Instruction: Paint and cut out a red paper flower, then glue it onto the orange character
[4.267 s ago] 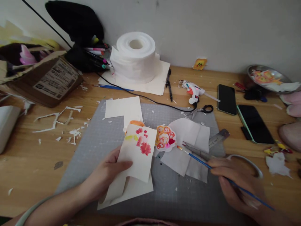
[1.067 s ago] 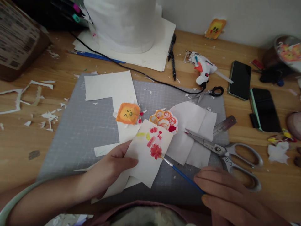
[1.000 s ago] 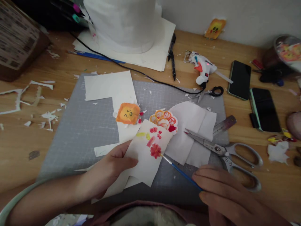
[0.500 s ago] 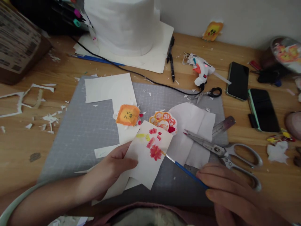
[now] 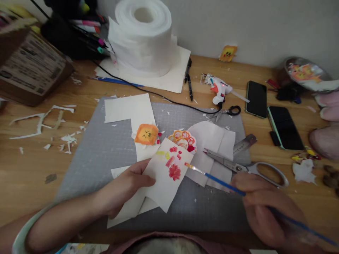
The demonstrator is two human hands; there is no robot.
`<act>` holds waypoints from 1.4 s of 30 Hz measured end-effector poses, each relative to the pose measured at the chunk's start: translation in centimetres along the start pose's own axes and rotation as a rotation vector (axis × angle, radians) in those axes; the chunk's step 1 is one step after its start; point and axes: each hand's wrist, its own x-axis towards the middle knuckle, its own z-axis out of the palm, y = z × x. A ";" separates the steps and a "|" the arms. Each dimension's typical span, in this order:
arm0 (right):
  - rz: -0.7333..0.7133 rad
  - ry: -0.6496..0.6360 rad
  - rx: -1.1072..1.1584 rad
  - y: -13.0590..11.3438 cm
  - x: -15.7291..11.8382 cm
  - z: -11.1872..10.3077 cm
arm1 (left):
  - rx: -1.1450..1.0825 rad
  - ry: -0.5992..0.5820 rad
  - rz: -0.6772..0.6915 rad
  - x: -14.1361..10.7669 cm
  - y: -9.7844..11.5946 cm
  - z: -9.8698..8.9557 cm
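My left hand (image 5: pixel 135 183) pinches a piece of white paper (image 5: pixel 159 194) by its left edge, thumb on top. Red flower-like marks and yellow strokes cover the paper's upper part. In my right hand (image 5: pixel 265 204) is a blue-handled paintbrush (image 5: pixel 222 182), its orange-tinted bristles just over the paper's right edge, right of the large red flower. Behind the paper sits a flower-shaped paint palette (image 5: pixel 182 135) with orange and red paint, partly covered. An orange painted piece with a drawn face (image 5: pixel 146 134) lies to its left on an L-shaped white sheet (image 5: pixel 124 106).
Large scissors (image 5: pixel 235 165) lie over folded white tissue (image 5: pixel 206 137) on the grey cutting mat (image 5: pixel 87 151). A glue gun (image 5: pixel 218 90), small scissors (image 5: pixel 230 111) and two phones (image 5: pixel 256 98) are behind and right. A paper roll (image 5: pixel 143 46) stands at the back; paper scraps (image 5: pixel 69 139) litter the left.
My right hand has moved the brush off the red flower, up and to the right, with the handle tilted flatter. The left hand still holds the paper. The camera view has tilted upward.
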 end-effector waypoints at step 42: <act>0.848 -0.351 -0.137 4.7 9.9 -4.0 | 1.108 0.097 0.401 -3.3 2.6 -5.3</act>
